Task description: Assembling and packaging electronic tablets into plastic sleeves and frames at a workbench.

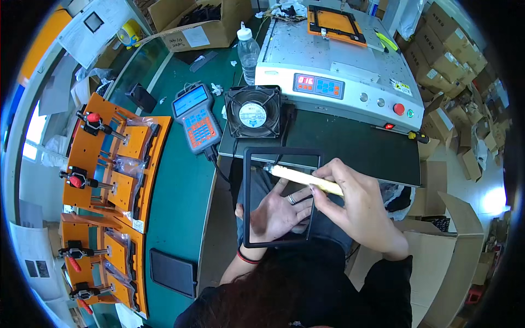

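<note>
A thin black rectangular frame (pixel 247 191) hangs over my lap, in front of the bench edge. My left hand (pixel 276 216) holds it from behind, palm up, and shows through the opening with its fingers spread; a ring is on one finger. In my right hand (pixel 355 199) is a pale yellow stick-shaped hand tool (pixel 301 177) with a dark metal tip, pinched between thumb and fingers. The tool slants across the frame's opening, its tip close to the left bar. Whether the tip touches the frame I cannot tell.
Orange clamp fixtures (pixel 156 164) line the left bench, near a flat black panel (pixel 173 273) and a blue handheld device (pixel 196 117). Ahead stand a fan (pixel 252 113), a bottle (pixel 248 54) and a white machine (pixel 350 82) with buttons. An open carton (pixel 426 262) is at right.
</note>
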Available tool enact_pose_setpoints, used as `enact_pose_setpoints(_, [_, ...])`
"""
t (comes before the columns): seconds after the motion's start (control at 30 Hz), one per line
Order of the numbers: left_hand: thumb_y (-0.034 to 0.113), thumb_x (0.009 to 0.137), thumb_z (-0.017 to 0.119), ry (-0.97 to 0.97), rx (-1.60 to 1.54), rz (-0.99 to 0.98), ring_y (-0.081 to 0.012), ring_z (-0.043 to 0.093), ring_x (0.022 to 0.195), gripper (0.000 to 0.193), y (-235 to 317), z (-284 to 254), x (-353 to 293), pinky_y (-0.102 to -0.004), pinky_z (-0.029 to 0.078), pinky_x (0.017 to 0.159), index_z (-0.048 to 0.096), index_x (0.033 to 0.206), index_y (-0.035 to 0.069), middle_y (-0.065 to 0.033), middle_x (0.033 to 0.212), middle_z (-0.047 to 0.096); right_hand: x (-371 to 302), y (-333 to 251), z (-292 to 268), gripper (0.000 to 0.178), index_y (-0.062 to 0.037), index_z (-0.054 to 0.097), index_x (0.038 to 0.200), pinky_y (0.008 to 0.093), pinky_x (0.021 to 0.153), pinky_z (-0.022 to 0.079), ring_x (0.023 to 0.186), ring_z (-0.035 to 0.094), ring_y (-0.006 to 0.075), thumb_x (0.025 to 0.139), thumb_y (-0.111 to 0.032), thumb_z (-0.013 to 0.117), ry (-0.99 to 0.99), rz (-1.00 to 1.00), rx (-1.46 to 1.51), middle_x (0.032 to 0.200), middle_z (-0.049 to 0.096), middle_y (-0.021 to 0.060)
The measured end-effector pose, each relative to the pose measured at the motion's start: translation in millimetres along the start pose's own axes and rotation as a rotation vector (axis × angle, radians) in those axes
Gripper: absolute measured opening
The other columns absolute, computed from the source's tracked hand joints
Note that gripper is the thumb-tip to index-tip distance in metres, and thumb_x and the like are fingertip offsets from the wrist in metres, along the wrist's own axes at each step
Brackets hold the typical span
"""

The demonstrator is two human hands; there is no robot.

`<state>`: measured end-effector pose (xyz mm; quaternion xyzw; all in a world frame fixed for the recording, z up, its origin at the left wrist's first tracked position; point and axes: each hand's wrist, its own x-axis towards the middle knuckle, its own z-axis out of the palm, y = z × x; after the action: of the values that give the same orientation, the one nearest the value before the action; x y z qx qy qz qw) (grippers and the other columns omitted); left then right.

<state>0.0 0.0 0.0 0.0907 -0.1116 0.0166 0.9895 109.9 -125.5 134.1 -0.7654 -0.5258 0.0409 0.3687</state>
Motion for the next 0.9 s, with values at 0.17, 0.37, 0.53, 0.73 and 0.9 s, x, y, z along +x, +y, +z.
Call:
enact_pose_setpoints(0.17, [0.063,0.058,0.072,0.048,0.034,0.033,-0.038,0.027,0.13,0.112,-2,8,1,-0.0476,0.022,0.109,0.021,0.14,0.008,-0.0262,0.138,0.026,-1,-5,4,0.018,-0.0004,0.051,0.085,0.0314,0.053,0.048,0.06,0.061,0.0223,0.077,-0.008,0.065,0.087,-0.027,0.095,0.075,0.059,0.0113])
enact_pose_setpoints(0.37, [0.064,0.058,0.072,0.046,0.042,0.034,-0.0389,0.025,0.131,0.113,0,7,0,-0.048,0.02,0.109,0.019,0.141,0.008,-0.0271,0.139,0.025,2,-7,4,0.018,0.0028,0.054,0.091,0.0286,0.061,0.05,0.073,0.066,0.022,0.078,-0.003,0.065,0.069,-0.01,0.114,0.08,0.063,0.015])
enact_pose_setpoints(0.53, [0.063,0.059,0.072,0.043,0.028,0.033,-0.0399,0.025,0.131,0.113,-3,8,3,-0.048,0.02,0.109,0.018,0.141,0.007,-0.028,0.139,0.024,3,-4,10,0.02,-0.0004,0.051,0.086,0.0328,0.054,0.048,0.062,0.061,0.0245,0.076,-0.008,0.066,0.132,-0.048,0.119,0.076,0.059,0.0113])
enact_pose_setpoints(0.73, [0.062,0.059,0.072,0.048,0.015,0.052,-0.0399,0.025,0.131,0.113,-4,6,3,-0.048,0.021,0.109,0.017,0.14,0.006,-0.0289,0.138,0.025,5,-3,13,0.02,-0.0002,0.051,0.086,0.0333,0.054,0.048,0.062,0.062,0.025,0.076,-0.008,0.066,0.145,-0.044,0.134,0.076,0.059,0.0114])
enact_pose_setpoints(0.9, [0.063,0.058,0.072,0.063,0.002,0.057,-0.0398,0.025,0.13,0.114,-5,5,3,-0.0478,0.022,0.108,0.017,0.14,0.006,-0.029,0.138,0.025,6,-1,19,0.02,0.0005,0.051,0.086,0.0325,0.052,0.048,0.06,0.061,0.0239,0.076,-0.008,0.066,0.149,-0.061,0.122,0.075,0.059,0.0121])
